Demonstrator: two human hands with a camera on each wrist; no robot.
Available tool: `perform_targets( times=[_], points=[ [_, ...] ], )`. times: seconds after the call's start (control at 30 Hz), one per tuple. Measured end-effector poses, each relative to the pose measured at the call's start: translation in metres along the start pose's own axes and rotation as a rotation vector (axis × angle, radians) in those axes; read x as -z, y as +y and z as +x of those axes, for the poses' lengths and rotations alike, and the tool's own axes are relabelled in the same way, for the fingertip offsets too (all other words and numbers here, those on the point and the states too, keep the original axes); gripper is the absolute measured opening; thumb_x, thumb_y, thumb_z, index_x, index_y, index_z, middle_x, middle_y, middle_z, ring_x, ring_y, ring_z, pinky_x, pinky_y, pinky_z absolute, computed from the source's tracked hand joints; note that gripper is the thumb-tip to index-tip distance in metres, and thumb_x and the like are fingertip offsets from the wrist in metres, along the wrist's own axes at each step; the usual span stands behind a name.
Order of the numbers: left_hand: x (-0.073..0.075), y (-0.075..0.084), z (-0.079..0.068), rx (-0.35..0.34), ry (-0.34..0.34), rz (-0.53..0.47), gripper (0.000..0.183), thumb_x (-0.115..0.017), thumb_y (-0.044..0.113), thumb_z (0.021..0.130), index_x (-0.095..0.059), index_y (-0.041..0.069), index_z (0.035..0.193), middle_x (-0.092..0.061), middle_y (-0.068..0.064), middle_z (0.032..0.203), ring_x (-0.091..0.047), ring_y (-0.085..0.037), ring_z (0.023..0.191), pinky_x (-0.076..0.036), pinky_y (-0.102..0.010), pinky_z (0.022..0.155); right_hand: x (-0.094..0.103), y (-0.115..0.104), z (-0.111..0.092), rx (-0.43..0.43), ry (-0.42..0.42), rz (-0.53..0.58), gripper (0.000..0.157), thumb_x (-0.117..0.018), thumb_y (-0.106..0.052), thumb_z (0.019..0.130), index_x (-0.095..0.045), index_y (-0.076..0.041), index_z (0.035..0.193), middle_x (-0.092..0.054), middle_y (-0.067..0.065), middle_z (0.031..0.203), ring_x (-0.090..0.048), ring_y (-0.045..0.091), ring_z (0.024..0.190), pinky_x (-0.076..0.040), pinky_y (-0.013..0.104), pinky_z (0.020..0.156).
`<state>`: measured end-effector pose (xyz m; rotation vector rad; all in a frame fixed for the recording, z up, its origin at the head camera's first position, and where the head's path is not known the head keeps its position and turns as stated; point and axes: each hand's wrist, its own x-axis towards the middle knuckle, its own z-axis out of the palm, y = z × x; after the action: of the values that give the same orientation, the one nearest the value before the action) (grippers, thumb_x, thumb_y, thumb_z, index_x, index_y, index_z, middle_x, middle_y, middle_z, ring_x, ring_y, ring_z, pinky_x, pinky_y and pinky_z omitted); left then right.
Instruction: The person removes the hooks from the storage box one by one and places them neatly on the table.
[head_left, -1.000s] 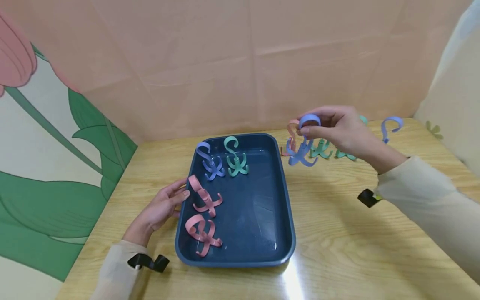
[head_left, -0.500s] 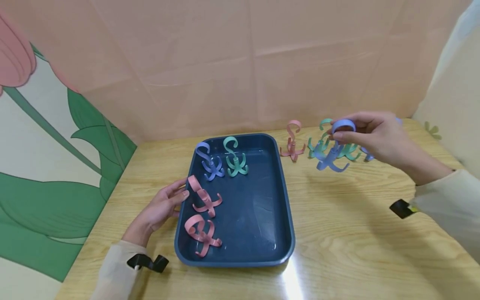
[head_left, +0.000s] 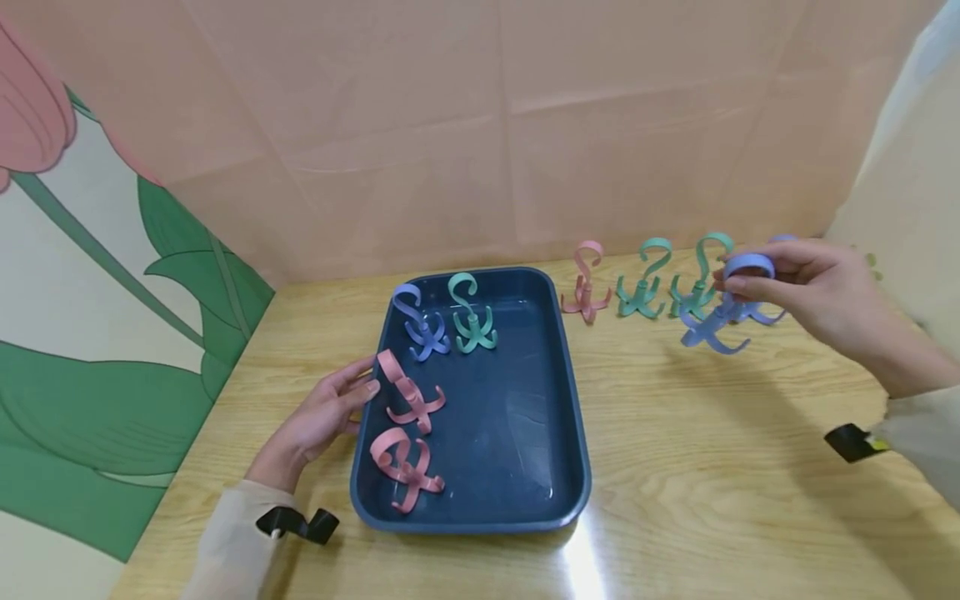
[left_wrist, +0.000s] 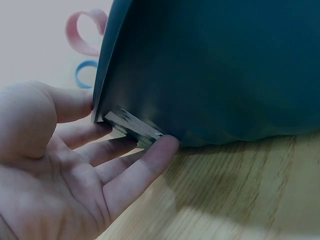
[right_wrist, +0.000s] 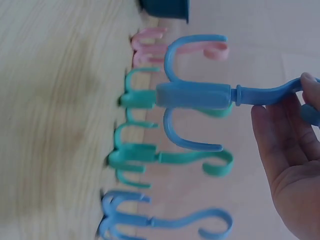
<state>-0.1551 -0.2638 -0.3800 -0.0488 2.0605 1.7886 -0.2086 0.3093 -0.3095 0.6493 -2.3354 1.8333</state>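
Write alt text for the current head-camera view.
A right hand holds a blue hook above a wooden table, near a row of pink, green and blue hooks. The left hand grips a dark blue tray containing four more hooks: two pink, one blue, one green.

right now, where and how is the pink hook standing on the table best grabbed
The pink pronged hook is probably best pinched by its top curl, from the near side: it stands upright, curl uppermost, with the peach backdrop behind.
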Motion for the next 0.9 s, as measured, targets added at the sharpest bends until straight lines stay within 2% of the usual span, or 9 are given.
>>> perform_targets(
  times=[0.07,0.27,0.4,0.6,0.8,0.9],
  points=[
    [0.0,0.0,0.0,-0.002,-0.003,-0.002,0.056,-0.048,0.022,0.108,-0.028,0.013,0.159,-0.041,-0.021,0.154,-0.06,-0.035,0.123,-0.056,-0.049,0.087,0.006,0.005,-0.005,0.003,0.008,0.043,0.03,-0.063,0.016,0.09,-0.061,0.016,0.12,-0.074,0.014,0.106,-0.073,0.017,0.095,-0.057,0.022,0.075],
    [0.001,0.0,0.0,-0.002,-0.006,-0.007,0.056,-0.048,0.022,0.108,-0.028,0.013,0.159,-0.043,-0.021,0.153,-0.063,-0.033,0.119,-0.057,-0.049,0.086,0.026,0.013,-0.025,-0.069,0.09,-0.042,0.032,-0.065,0.011,0.091,-0.061,0.014,0.123,-0.075,0.011,0.107,-0.073,0.015,0.096,-0.055,0.02,0.08],
    [0.001,-0.001,0.001,-0.005,-0.01,-0.011,0.056,-0.048,0.021,0.108,-0.028,0.013,0.159,-0.043,-0.021,0.152,-0.063,-0.032,0.12,-0.057,-0.049,0.086,0.039,0.024,-0.034,-0.051,0.126,0.034,0.03,-0.064,0.016,0.09,-0.061,0.016,0.12,-0.075,0.011,0.105,-0.073,0.015,0.094,-0.055,0.02,0.079],
    [0.001,-0.001,0.001,-0.012,-0.015,-0.009,0.055,-0.047,0.02,0.108,-0.028,0.012,0.159,-0.043,-0.022,0.153,-0.062,-0.033,0.121,-0.057,-0.048,0.086,0.055,0.041,-0.045,0.035,0.163,0.114,0.028,-0.059,0.021,0.09,-0.059,0.02,0.118,-0.075,0.01,0.106,-0.073,0.014,0.092,-0.056,0.022,0.076],
    [0.001,-0.001,0.001,-0.011,-0.013,-0.008,0.056,-0.048,0.021,0.108,-0.027,0.012,0.16,-0.042,-0.022,0.154,-0.061,-0.033,0.122,-0.057,-0.048,0.086,0.076,0.059,-0.049,0.163,0.137,0.309,0.028,-0.05,0.028,0.09,-0.056,0.026,0.116,-0.074,0.017,0.107,-0.073,0.02,0.095,-0.057,0.026,0.077],
    [0.001,-0.001,0.0,-0.01,-0.011,-0.006,0.057,-0.048,0.022,0.108,-0.027,0.012,0.16,-0.041,-0.021,0.154,-0.06,-0.033,0.123,-0.057,-0.048,0.086,0.087,0.068,-0.049,0.188,0.152,0.371,0.028,-0.047,0.03,0.089,-0.058,0.024,0.115,-0.074,0.018,0.104,-0.074,0.02,0.093,-0.057,0.026,0.074]
  ],
)
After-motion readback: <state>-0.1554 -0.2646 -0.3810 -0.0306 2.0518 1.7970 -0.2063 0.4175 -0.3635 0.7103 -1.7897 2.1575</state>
